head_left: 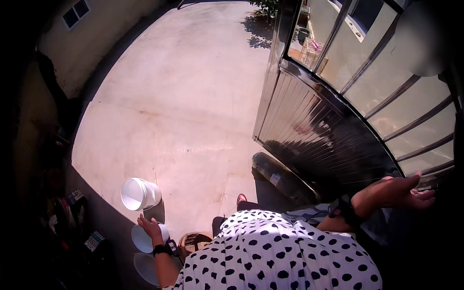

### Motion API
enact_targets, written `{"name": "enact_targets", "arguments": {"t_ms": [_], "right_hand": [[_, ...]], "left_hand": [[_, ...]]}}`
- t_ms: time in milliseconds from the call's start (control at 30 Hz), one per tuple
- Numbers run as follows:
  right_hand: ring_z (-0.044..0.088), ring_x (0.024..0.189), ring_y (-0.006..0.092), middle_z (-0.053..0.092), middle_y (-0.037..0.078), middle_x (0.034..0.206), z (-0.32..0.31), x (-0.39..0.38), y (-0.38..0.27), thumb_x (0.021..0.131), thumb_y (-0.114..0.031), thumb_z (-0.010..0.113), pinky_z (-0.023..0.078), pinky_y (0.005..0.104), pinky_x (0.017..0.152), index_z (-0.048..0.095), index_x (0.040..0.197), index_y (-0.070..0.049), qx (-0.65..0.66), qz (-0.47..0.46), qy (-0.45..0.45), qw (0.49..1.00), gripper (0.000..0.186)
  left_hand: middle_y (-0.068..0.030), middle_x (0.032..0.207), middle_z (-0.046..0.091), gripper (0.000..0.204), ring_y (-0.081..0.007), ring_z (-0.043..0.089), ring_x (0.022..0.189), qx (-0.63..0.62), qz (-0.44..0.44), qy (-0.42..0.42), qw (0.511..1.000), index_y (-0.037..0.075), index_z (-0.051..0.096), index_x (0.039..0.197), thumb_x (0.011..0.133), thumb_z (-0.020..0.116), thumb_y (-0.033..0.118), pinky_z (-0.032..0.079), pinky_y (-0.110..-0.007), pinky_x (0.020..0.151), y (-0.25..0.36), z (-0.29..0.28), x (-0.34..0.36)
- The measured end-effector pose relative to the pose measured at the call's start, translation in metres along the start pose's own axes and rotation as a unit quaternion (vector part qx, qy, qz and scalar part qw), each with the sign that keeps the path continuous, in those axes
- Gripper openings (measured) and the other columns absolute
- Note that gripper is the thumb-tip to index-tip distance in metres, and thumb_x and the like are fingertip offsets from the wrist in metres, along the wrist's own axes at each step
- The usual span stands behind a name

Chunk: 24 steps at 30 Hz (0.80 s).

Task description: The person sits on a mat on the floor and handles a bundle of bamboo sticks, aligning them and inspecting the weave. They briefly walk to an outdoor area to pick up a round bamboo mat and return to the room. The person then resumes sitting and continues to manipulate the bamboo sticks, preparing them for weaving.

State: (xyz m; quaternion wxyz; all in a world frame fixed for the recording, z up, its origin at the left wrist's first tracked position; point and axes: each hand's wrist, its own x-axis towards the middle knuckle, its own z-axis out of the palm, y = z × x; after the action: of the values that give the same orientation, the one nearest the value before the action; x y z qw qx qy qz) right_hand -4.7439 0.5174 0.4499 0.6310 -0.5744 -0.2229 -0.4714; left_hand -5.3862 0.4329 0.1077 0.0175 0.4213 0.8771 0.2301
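My left hand [152, 229] is low on the left with its fingers apart and nothing in it. Just beyond its fingertips a white bucket [151, 194] stands on the sunlit concrete. A second white bucket [139, 239] is partly covered by that hand; whether they touch I cannot tell. Below it, beside my left forearm, shows another pale bucket [145, 268]. My right hand [398, 190] is out to the far right, fingers loosely spread and empty. It is nearest the lower corner of a dark metal gate [333, 130], with no clear contact visible.
A dark, rounded long bundle [280, 176] lies along the gate's foot. Close to my left side is a brown round container [195, 240]. Shaded items, including a small box [95, 241], line the left edge. A leafy plant [265, 7] stands at the far end.
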Motion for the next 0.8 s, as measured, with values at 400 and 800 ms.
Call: {"name": "enact_targets", "arguments": {"t_ms": [400,800], "right_hand": [[0.045,0.107,0.0283,0.045,0.018,0.113,0.203,-0.176,-0.158,0.071,0.006,0.044,0.043,0.0417,0.085,0.030,0.121,-0.002,0.215,-0.131,-0.141,0.958,0.052],[0.054,0.079,0.0305,0.057,0.015,0.081,0.464,-0.367,-0.246,0.071,-0.011,0.062,0.044,0.0394,0.068,0.046,0.114,-0.004,0.114,-0.121,-0.715,0.679,0.046]], "left_hand": [[-0.0225,0.097,0.057,0.029,-0.0341,0.055,0.092,0.315,-0.228,-0.276,0.879,-0.002,0.061,0.088,0.067,0.056,0.017,0.041,-0.041,0.084,-0.118,0.075,0.183],[-0.0221,0.120,0.040,0.041,-0.0363,0.043,0.108,0.095,0.090,-0.212,0.969,0.002,0.050,0.110,0.071,0.061,0.010,0.038,-0.039,0.091,0.236,0.260,0.647]]}}
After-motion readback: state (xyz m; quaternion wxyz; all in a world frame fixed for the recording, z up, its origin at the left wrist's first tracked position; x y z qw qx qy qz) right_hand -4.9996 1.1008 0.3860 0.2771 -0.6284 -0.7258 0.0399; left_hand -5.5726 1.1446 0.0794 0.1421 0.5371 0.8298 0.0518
